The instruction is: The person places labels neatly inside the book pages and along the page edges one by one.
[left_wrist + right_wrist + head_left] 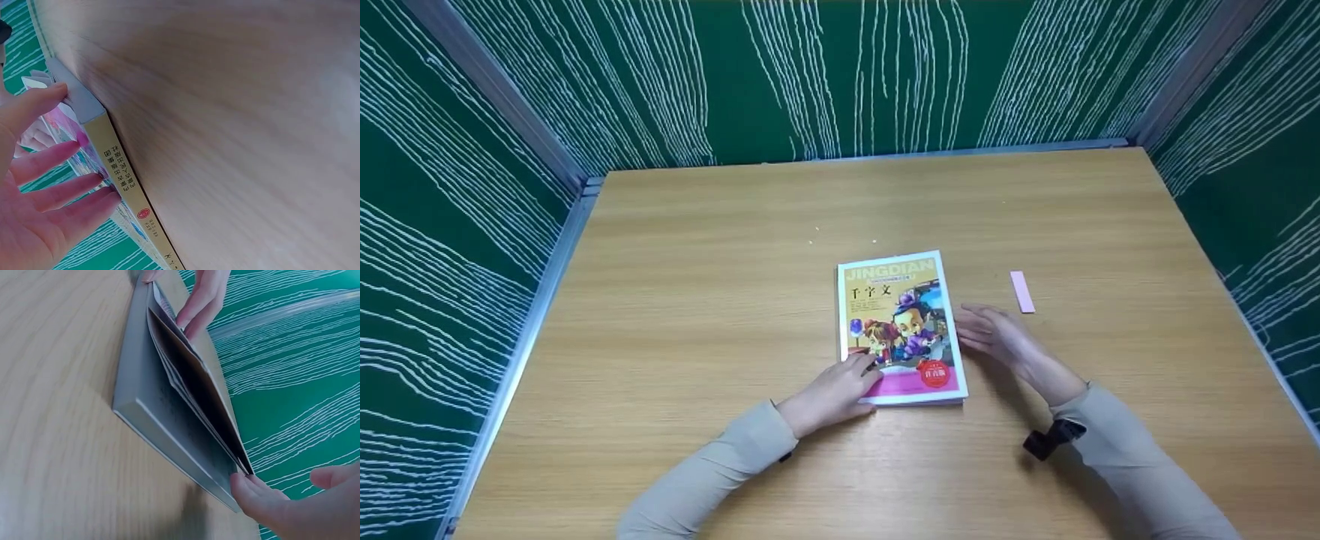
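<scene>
A paperback book (896,330) with a colourful cartoon cover lies on the wooden table, spine to the left. My left hand (834,388) rests its fingers on the lower left of the cover, with the thumb at the bottom edge. In the left wrist view those fingers (62,197) look spread and fairly straight beside the yellow spine (126,169). Beside the right edge is my right hand (1005,337), its fingers extended. The right wrist view shows its fingertips (244,489) touching the book's edge, thumb apart, while the cover and some pages (174,371) stand slightly lifted.
A small pink strip (1021,292) lies on the table (697,300) right of the book. Tiny white specks are scattered behind the book. Green panels (735,82) with white wavy lines stand along the back and sides.
</scene>
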A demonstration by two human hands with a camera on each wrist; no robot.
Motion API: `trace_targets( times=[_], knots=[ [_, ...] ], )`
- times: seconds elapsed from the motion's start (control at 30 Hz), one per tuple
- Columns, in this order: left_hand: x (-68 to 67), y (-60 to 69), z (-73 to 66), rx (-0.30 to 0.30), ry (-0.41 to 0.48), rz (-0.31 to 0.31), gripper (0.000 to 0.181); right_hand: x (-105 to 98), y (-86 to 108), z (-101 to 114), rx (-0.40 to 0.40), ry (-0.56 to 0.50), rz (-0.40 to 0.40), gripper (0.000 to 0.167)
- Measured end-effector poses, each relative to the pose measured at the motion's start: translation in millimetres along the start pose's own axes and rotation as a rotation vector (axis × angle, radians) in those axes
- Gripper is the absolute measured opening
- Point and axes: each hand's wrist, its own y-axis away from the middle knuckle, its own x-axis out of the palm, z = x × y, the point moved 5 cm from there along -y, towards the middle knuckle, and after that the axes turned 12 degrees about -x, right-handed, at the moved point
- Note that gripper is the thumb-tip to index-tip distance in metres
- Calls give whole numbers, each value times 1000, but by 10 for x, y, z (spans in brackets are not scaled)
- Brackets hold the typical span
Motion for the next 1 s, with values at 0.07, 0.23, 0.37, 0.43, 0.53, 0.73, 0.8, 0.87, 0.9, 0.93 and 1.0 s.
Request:
trace_targets(
  times=[0.07, 0.23, 0.37, 0.43, 0.53, 0.73, 0.8, 0.87, 0.9, 0.93, 1.0],
  knots=[
    [-6, -1, -1, 2, 0, 1, 51, 1, 2, 5, 9, -24, 0, 51],
    [-19, -4, -2, 12, 16, -10, 50, 23, 15, 36, 13, -71, 3, 52],
    [-14, -4, 12, 22, 20, -26, 49, 51, 22, 65, 15, -112, 11, 55],
    [-14, 0, 20, 17, 32, -20, 49, 72, 31, 83, 23, -117, 21, 55],
    [-26, 8, 41, -4, 82, -4, 49, 120, 55, 121, 37, -132, 37, 53],
    [-87, 21, 83, -44, 243, 2, 48, 230, 103, 192, 33, -193, 69, 52],
    [-103, 20, 91, -67, 313, 4, 45, 264, 120, 216, 25, -197, 74, 52],
    [-128, 21, 92, -92, 394, 2, 41, 293, 132, 235, 21, -201, 78, 52],
    [-142, 22, 93, -104, 438, -4, 38, 308, 138, 245, 18, -199, 82, 52],
    [-159, 21, 93, -117, 489, -11, 36, 326, 144, 255, 16, -197, 83, 52],
    [-187, 18, 97, -145, 604, -22, 33, 355, 156, 269, 14, -203, 83, 52]
  ],
)
